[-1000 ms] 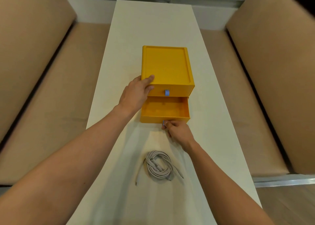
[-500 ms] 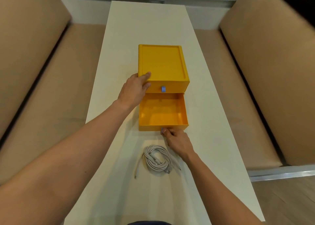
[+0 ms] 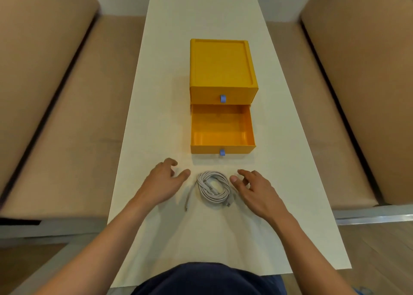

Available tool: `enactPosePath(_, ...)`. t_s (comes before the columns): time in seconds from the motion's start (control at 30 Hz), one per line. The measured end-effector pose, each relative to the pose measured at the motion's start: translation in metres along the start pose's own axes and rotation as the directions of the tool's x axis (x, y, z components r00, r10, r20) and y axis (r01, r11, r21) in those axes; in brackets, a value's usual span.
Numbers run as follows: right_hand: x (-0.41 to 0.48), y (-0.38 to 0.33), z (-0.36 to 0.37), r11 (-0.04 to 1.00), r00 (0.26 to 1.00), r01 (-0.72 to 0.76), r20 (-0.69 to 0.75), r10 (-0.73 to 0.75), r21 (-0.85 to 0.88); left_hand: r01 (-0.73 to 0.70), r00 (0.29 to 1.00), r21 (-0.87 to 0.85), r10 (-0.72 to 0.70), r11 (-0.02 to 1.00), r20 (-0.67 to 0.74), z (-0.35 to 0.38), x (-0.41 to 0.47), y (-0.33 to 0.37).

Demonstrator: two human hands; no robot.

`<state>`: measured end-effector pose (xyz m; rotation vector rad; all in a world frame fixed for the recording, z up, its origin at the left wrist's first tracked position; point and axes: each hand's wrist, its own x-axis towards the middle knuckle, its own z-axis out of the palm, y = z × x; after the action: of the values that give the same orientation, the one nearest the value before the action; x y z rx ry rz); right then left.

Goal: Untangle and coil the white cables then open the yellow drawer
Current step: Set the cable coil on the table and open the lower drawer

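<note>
so half a second back my left hand (image 3: 164,183) was bracing the top of the yellow drawer unit (image 3: 221,64) and my right hand (image 3: 254,189) was on the blue pull tab (image 3: 222,152) of the lower drawer (image 3: 221,129). by this frame both had let go and dropped back in front of the unit, one off each front corner. the coiled white cables (image 3: 213,188) lay between them, just in front of the open drawer. fingers were loose and spread, gripping nothing, thumbs near the coil. i'd call it basically done: coil tidy, drawer pulled well out, empty. the unit stood on a long white table (image 3: 201,15), tan padded benches (image 3: 44,93) either side.
</note>
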<state>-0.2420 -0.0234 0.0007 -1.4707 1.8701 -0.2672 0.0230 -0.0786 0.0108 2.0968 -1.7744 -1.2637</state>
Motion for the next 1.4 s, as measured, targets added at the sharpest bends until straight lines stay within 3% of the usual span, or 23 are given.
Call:
enactPosePath(0.07,-0.004,-0.001,0.007,1.0,1.0,0.017,0.026,-0.017,0.009,0.0,0.997,0.014,-0.001,1.0,0.074,0.013,-0.011,-0.001)
enactPosePath(0.17,-0.006,-0.005,0.017,0.998,0.999,0.038,0.013,-0.039,0.043,0.004,0.998,-0.007,-0.004,1.0,0.067,0.031,-0.017,0.007)
enactPosePath(0.3,-0.007,-0.011,0.035,0.998,0.998,0.067,0.008,-0.067,0.003,0.008,1.0,-0.233,-0.005,0.972,0.016,0.06,-0.02,0.019)
enactPosePath(0.47,-0.013,-0.012,0.05,0.997,0.993,0.053,-0.1,-0.059,-0.063,0.002,0.993,-0.502,-0.059,0.865,-0.098,0.077,-0.023,0.019)
enactPosePath(0.7,-0.027,-0.008,0.054,0.977,0.975,0.096,-0.216,-0.053,0.192,0.023,0.992,-0.713,-0.104,0.701,-0.07,0.076,-0.034,0.022)
enactPosePath(0.83,-0.03,-0.011,0.052,0.858,0.973,0.121,-0.23,-0.004,0.499,-0.028,0.993,-0.783,-0.07,0.621,-0.091,0.062,-0.05,0.03)
enactPosePath(0.97,-0.027,-0.031,0.026,0.767,0.94,0.243,-0.339,-0.036,0.594,-0.162,0.981,-0.761,0.022,0.629,-0.191,0.031,-0.056,0.058)
enactPosePath(1.1,0.011,-0.056,-0.013,0.821,0.873,0.342,-0.477,-0.098,0.457,-0.248,0.968,-0.749,0.126,0.614,-0.217,-0.004,-0.033,0.095)
enactPosePath(1.23,0.061,-0.077,-0.044,0.905,0.865,0.324,-0.475,-0.164,0.277,-0.163,0.985,-0.659,0.087,0.734,-0.147,-0.028,0.025,0.122)
enactPosePath(1.4,0.112,-0.079,-0.051,0.967,0.941,0.129,-0.336,-0.048,0.222,-0.033,0.999,-0.478,0.042,0.877,0.009,-0.027,0.077,0.132)
